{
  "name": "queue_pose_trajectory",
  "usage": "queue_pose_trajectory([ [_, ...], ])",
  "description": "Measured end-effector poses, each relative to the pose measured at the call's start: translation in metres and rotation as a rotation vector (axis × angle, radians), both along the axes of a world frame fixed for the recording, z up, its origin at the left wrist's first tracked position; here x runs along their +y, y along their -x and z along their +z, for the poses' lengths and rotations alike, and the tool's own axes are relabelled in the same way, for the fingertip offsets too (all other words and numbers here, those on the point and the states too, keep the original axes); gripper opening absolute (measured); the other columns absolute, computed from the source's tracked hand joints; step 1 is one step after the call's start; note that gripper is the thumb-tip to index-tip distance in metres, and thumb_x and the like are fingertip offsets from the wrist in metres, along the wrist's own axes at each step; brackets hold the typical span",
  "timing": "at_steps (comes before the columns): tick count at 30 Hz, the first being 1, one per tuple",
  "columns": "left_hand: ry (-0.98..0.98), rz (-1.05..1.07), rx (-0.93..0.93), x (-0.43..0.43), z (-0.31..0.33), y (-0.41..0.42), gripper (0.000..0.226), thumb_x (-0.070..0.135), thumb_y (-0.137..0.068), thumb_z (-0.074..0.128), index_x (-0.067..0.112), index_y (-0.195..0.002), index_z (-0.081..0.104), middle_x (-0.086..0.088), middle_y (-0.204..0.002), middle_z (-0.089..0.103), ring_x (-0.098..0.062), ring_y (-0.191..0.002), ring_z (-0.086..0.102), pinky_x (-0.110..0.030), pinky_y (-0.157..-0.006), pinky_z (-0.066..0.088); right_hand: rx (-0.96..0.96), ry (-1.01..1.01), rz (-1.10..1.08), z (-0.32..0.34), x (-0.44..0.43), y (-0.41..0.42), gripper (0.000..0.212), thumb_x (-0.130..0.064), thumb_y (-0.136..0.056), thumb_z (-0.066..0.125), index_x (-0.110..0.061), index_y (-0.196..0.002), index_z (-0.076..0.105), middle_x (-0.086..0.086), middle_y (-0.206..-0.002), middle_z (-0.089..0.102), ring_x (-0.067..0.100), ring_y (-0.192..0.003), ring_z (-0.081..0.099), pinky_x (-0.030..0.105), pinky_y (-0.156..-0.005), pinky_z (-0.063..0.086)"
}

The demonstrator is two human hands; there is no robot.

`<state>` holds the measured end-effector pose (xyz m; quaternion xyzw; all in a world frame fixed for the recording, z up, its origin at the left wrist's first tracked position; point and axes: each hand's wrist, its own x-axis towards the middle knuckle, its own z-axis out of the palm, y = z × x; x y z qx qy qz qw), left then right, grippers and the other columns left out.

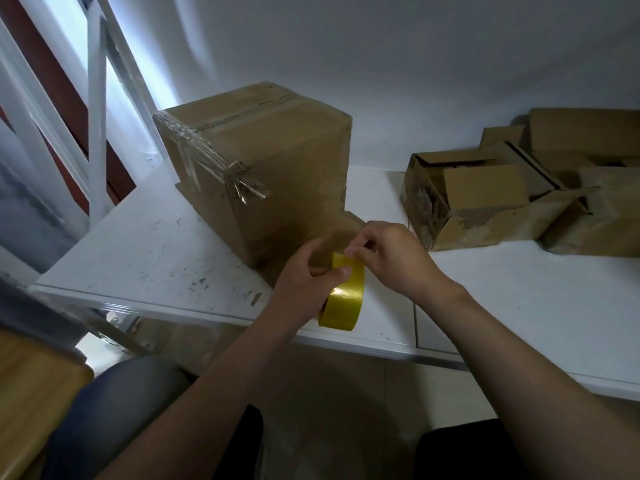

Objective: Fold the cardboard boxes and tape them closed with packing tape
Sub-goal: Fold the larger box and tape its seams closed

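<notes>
A closed brown cardboard box [256, 161] stands on the white shelf [145, 258], with wrinkled clear tape over its top seam and left corner. Just in front of its lower right corner my left hand [304, 275] grips a yellow roll of packing tape [341, 299], thumb pressed on the roll's upper edge. My right hand [391, 258] pinches the tape's free end at the top of the roll with thumb and forefinger. Both hands hover over the shelf's front part.
A heap of opened and flattened cardboard boxes [485, 199] lies at the right back of the shelf against the white wall. A white metal frame [97, 133] rises at the left. A wooden surface [34, 403] sits at bottom left, and my knee is below the shelf edge.
</notes>
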<state>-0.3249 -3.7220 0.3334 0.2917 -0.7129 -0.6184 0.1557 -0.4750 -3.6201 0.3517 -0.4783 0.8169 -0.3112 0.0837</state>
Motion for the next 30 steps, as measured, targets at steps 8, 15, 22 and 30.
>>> queue_pose_trajectory([
  [8,0.033,0.0,-0.073,0.003,-0.001,0.005,0.058,0.058,-0.072,0.069,0.037,-0.125,0.06,0.01,-0.115,0.064,-0.016,-0.105,0.064,-0.054,-0.089,0.059,0.007,0.021,0.008,0.006,0.003,-0.007,0.011,-0.037,-0.098,0.063,-0.033,-0.089,0.067,-0.011,-0.076,0.071,0.004,-0.053,0.066,0.038,-0.069,0.059],
  [15,0.399,0.11,0.007,0.009,-0.008,0.0,0.058,0.035,-0.079,0.085,0.036,-0.112,0.037,0.01,-0.117,0.042,-0.006,-0.089,0.059,-0.018,-0.064,0.053,-0.046,0.092,0.047,0.01,0.003,-0.003,0.013,-0.028,-0.096,0.068,-0.035,-0.085,0.069,-0.015,-0.077,0.067,-0.001,-0.06,0.06,0.031,-0.062,0.054],
  [22,0.537,0.039,0.124,0.008,-0.009,0.001,0.018,0.028,-0.101,0.06,0.04,-0.11,0.049,0.018,-0.106,0.06,-0.006,-0.097,0.061,-0.027,-0.077,0.053,-0.023,0.106,0.08,0.007,0.007,-0.001,0.01,-0.02,-0.094,0.07,-0.03,-0.096,0.073,-0.018,-0.081,0.063,0.004,-0.066,0.059,0.032,-0.062,0.055],
  [30,0.443,0.064,0.097,0.007,-0.008,0.008,0.019,0.028,-0.094,0.069,0.033,-0.108,0.057,0.017,-0.105,0.062,0.0,-0.098,0.058,-0.015,-0.074,0.043,0.177,0.074,0.099,0.002,0.014,0.0,0.014,-0.022,-0.093,0.07,-0.029,-0.105,0.074,-0.015,-0.091,0.067,0.004,-0.076,0.056,0.036,-0.072,0.054],
])
